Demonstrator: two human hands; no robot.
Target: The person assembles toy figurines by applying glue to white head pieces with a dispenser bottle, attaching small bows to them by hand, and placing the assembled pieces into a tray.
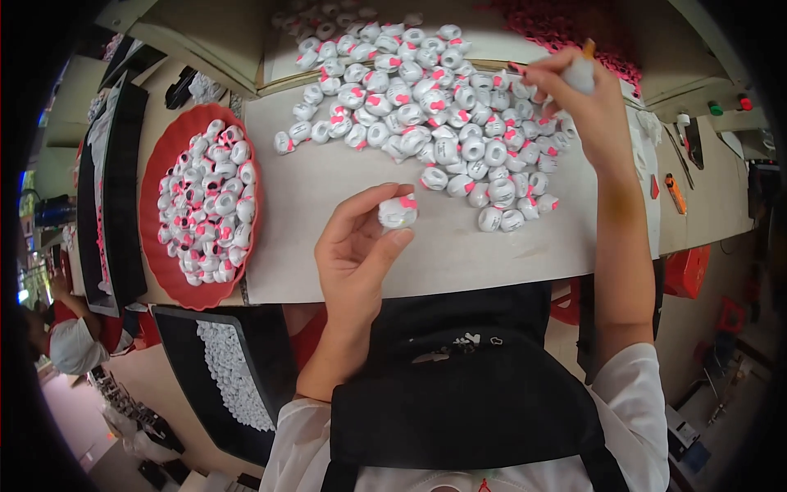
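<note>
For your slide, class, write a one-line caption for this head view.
Left hand holds one white bead; right hand grips a brush above the bead pile.

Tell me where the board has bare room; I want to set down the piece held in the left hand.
Bare board lies between the red tray and the left hand, and along the near edge below the pile of white-and-pink pieces. The far and right parts are crowded with pieces, up to the right hand. The tray is full too.
</note>
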